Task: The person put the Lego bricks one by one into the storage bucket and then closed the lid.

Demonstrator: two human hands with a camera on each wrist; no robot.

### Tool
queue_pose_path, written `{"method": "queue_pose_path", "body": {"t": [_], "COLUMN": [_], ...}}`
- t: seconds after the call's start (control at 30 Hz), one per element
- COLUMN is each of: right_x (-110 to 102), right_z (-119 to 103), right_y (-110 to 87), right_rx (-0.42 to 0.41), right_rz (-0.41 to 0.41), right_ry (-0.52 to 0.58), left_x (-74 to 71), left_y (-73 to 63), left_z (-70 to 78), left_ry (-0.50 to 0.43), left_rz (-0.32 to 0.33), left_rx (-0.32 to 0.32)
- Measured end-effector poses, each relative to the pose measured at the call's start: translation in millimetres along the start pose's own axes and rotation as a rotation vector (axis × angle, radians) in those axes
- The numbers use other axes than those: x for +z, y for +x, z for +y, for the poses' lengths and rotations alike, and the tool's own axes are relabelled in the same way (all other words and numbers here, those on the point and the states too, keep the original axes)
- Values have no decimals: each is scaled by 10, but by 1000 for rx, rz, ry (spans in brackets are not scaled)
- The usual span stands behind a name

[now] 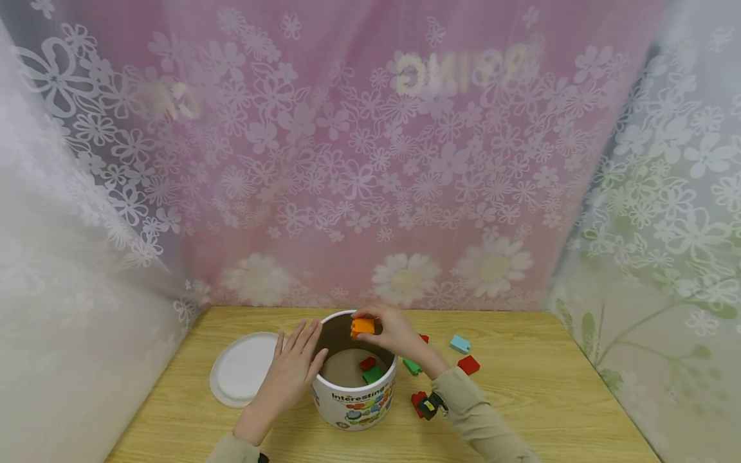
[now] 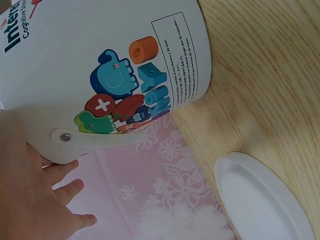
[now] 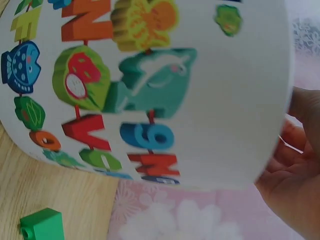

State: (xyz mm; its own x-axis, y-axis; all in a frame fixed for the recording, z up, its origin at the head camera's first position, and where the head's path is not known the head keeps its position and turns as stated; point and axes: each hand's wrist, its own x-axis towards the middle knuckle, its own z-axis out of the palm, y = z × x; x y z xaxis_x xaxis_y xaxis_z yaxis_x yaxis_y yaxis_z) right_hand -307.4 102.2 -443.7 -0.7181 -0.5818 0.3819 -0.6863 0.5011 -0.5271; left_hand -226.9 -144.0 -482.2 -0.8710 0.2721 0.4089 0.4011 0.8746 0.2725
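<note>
A white printed bucket (image 1: pixel 354 406) stands upright on the table, with a red block (image 1: pixel 367 364) and a green block (image 1: pixel 373 375) inside. My right hand (image 1: pixel 396 331) pinches an orange block (image 1: pixel 363 327) between thumb and fingers, over the bucket's mouth. In the right wrist view the bucket wall hides that block and most of the fingertips. My left hand (image 1: pixel 295 370) rests on the bucket's left rim, fingers spread and fairly straight. From the left wrist, those fingers show beside the bucket's handle end (image 2: pixel 65 137).
Left of the bucket lies a round white lid (image 1: pixel 240 373). To the right are a light blue block (image 1: pixel 460 344), a red block (image 1: pixel 469 365), a green block (image 1: pixel 412 366) and another red block (image 1: pixel 417 404) partly behind the wrist camera. Floral curtains (image 1: pixel 370 193) border the table.
</note>
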Motion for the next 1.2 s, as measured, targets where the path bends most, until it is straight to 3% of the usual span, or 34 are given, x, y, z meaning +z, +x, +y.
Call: {"method": "queue_pose_path", "body": {"t": [0.3, 0.6, 0.83, 1.03, 1.2], "right_x": [123, 224, 256, 280, 263], "right_z": [-47, -58, -71, -21, -26], "right_y": [73, 114, 117, 121, 96], "right_rx": [15, 31, 32, 49, 50], "right_rz": [-55, -94, -94, -82, -26], "right_ry": [7, -59, -78, 6, 83], "left_x": [11, 13, 11, 8, 1], "left_y": [3, -1, 1, -3, -10], "left_z": [-8, -9, -15, -18, -10], "left_ry": [-2, 8, 17, 17, 15], "left_rz": [-20, -8, -17, -16, -23], "left_rx": [-4, 10, 2, 5, 1]}}
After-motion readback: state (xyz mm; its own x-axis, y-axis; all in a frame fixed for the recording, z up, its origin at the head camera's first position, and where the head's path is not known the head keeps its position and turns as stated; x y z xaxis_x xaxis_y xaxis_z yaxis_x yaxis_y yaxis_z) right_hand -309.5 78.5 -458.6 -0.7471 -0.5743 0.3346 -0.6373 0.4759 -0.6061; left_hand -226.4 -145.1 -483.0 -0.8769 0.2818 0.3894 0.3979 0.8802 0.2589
